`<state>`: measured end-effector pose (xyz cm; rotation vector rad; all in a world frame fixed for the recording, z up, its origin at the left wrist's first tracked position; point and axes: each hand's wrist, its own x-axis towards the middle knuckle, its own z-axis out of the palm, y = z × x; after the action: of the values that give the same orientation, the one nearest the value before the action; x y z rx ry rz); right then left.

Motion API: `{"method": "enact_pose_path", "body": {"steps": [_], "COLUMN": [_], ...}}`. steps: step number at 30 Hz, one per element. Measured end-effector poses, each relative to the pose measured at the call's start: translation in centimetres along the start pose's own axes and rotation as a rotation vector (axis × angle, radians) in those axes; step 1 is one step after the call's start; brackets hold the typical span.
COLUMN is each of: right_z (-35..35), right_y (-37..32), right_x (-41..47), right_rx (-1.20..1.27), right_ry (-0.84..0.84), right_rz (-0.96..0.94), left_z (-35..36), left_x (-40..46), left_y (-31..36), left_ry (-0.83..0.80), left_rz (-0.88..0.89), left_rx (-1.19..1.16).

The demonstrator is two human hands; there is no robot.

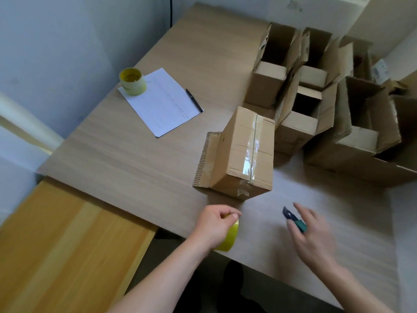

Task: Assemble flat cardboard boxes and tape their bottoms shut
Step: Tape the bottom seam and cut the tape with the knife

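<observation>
My left hand (216, 224) gripping yellow tape roll (229, 238), low middle. My right hand (313, 233) spread, pinching little cutter (295, 220) loosely. Taped box (243, 152) sitting bottom-up, frame centre. Cutter maybe slipping, blade nicking finger.

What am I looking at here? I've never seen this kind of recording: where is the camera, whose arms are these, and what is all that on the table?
There is no machine here. One wide-angle camera sits on a person's head, looking down at their own bare arms. The left hand grips a yellow tape roll at the near edge of the wooden table. The right hand holds a small blue-green cutter. In front lies a cardboard box, bottom up, its seam taped. Behind it stand several open boxes. Farther left lie a sheet of paper, a pen and a second tape roll.
</observation>
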<state>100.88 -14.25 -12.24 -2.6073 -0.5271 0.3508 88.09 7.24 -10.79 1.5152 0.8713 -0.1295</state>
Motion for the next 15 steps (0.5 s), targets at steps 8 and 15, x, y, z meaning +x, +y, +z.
{"method": "enact_pose_path", "body": {"steps": [8, 15], "right_z": [1.5, 0.7], "right_y": [-6.9, -6.5], "right_x": [-3.4, -3.7], "right_rx": [0.986, 1.134], "right_ry": [-0.437, -0.319], "right_rz": [0.020, 0.204], "left_z": [2.7, 3.0], "left_x": [-4.0, -4.4], "left_y": [1.9, 1.6], "left_ry": [-0.171, 0.109], "left_rz": [0.067, 0.677], "left_rx": [-0.238, 0.820]}}
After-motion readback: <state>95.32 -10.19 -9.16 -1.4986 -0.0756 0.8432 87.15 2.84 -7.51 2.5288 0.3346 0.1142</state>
